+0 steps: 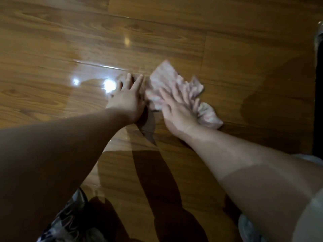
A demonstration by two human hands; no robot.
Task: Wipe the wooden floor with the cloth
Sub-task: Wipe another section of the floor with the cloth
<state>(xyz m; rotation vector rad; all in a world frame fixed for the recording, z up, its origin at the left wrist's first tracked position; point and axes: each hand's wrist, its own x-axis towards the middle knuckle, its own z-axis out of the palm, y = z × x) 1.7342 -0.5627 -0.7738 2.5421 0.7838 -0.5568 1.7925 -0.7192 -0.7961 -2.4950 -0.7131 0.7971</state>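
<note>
- Right hand (pixel 178 105) is down on the pink cloth (pixel 166 75), fingers (pixel 176 91) spread and nearly straight, pressing it to the wooden floor (pixel 52 41) rather than gripping it.
- Left hand (pixel 125 96) sits just beside the cloth, fingers splayed on bare boards, holding nothing (a brace, I'd say).
- A glossy sheen around both hands suggests this patch is wiped; the boards farther out look duller, so I'd call it mid-task, plenty left.
</note>
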